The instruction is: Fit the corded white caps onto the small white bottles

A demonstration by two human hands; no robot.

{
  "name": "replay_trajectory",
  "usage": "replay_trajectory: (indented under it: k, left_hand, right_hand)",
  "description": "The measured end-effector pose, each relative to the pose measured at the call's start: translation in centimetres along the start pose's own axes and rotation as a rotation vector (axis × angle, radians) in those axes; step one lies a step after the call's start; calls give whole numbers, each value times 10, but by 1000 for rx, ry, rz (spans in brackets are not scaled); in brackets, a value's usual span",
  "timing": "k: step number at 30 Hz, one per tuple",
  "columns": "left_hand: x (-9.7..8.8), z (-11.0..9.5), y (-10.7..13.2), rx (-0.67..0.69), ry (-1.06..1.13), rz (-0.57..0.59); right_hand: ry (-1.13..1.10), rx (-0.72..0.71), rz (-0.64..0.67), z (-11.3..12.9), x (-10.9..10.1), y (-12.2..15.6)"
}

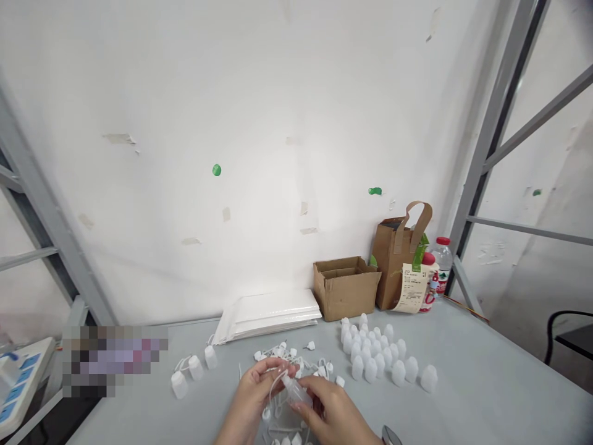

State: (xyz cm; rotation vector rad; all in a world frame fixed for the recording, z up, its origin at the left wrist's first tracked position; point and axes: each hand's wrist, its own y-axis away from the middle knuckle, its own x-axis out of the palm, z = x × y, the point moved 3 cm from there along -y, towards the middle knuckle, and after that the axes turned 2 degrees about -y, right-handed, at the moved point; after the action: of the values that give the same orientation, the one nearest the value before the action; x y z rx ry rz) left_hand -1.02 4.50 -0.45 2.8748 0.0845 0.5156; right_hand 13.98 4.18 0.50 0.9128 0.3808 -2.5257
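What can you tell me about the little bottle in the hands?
The little bottle looks like cloudy white plastic with a narrow tip. It is tilted, tip up toward the left, above the grey table. The left hand pinches the tip end and the right hand holds the body. Finer detail is blurred.

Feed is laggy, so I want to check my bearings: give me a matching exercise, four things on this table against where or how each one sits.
Things:
1 small bottle
2 cardboard box
3 water bottle
4 white stack

States:
a red cap, beside the paper bag
b lying flat, left of the box
c open-topped, brown
d held between left hand and right hand

Pairs: 1-d; 2-c; 3-a; 4-b
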Motion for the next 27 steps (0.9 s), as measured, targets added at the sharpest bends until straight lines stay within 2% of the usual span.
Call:
replay_trajectory:
  k: [5, 10, 15, 21, 27]
  left_hand:
    - [1, -2, 1, -2, 9, 21]
    - [2, -3, 1, 47, -114, 47]
    - [6, -7, 7, 120, -225, 63]
    - [14, -6, 13, 151, -59, 230]
    - [17, -8, 18, 96, -11, 227]
  right_hand:
    - [-5, -4, -21, 0, -2, 0]
    - [-18, -19, -18, 0, 0, 1]
    - [-94, 1, -83, -7, 2, 1]
    - [-261, -16, -127, -9, 0, -2]
    - [-497, -43, -32, -4, 7, -3]
